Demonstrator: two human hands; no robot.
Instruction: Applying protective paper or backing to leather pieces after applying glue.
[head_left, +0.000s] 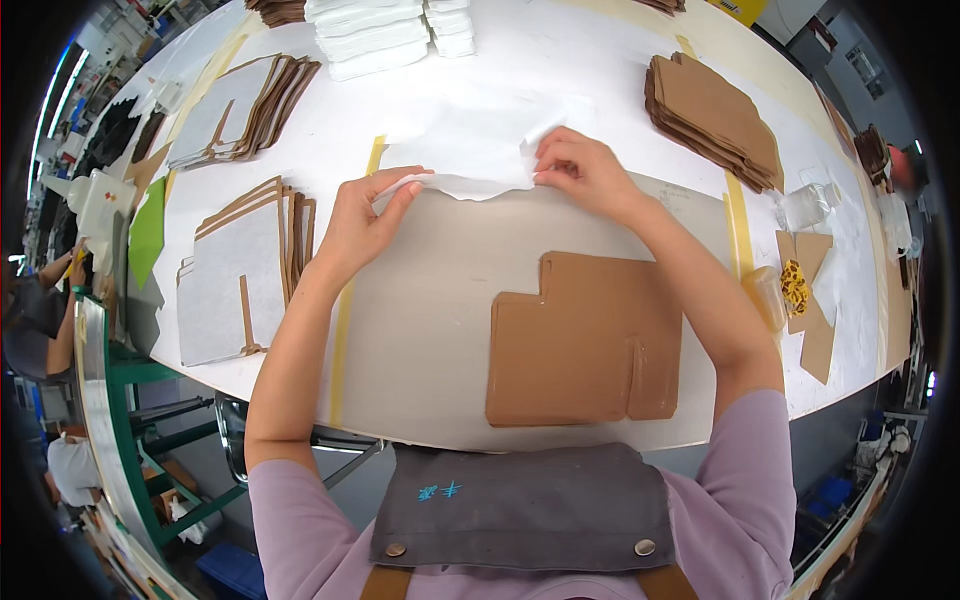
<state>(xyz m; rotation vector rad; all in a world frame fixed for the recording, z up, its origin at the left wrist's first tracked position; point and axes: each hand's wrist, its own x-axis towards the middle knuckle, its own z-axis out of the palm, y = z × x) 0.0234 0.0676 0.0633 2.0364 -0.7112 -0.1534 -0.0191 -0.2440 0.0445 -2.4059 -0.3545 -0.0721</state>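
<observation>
A thin white sheet (465, 150), perhaps paper or fabric, lies over the far edge of a grey board (420, 322). My left hand (375, 210) grips its near left edge between thumb and fingers. At the near right corner, my right hand (577, 169) pinches the sheet, which curls up there. The sheet's near edge sags in a wavy line between both hands. Closer to my body, a flat brown leather-like panel (577, 337) with a notched corner and a narrow slot rests on the board.
Stacks of white-faced brown panels (232, 270) stand at left. A pile of brown panels (712, 112) sits at far right, below white folded stacks (367, 34) at the back. A clear bottle (806, 206) and an amber container (765, 298) lie at right. Another person (37, 322) is at far left.
</observation>
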